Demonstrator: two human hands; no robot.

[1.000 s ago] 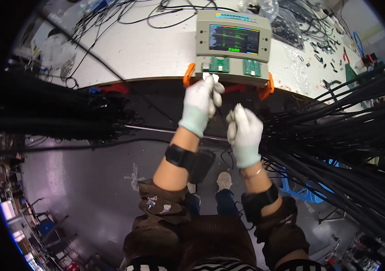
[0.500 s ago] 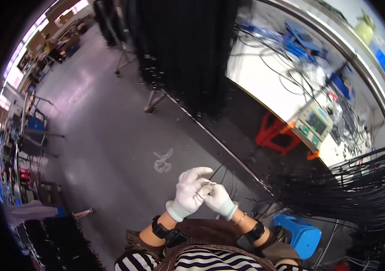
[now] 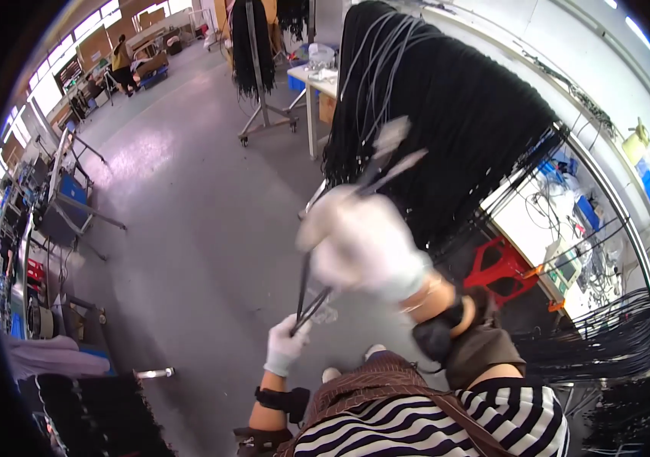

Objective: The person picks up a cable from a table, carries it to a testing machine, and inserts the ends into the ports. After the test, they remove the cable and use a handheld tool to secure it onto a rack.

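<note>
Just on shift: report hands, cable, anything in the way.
Left hand low, closed on black cable. Right hand higher, blurred, gripping it. Black cable between both. Hanging cables beyond right hand; gap unclear.

- My gloved right hand (image 3: pixel 371 244) is raised ahead of me, curled and blurred.
- My gloved left hand (image 3: pixel 287 348) is closed, held lower.
- My right forearm (image 3: pixel 425 298) slants inward; my left forearm (image 3: pixel 266 413) points nearly straight ahead.

Cable workshop on an industrial floor

A thick curtain of long black cables (image 3: pixel 454 114) hangs beside a white-topped workbench (image 3: pixel 514 219) scattered with thin wires (image 3: pixel 540 202) and a beige box-shaped device (image 3: pixel 565 265). A wheeled grey metal stand (image 3: pixel 263 108) bears more black strands (image 3: pixel 252 47) on the wide, smooth grey floor (image 3: pixel 203 228).
</note>
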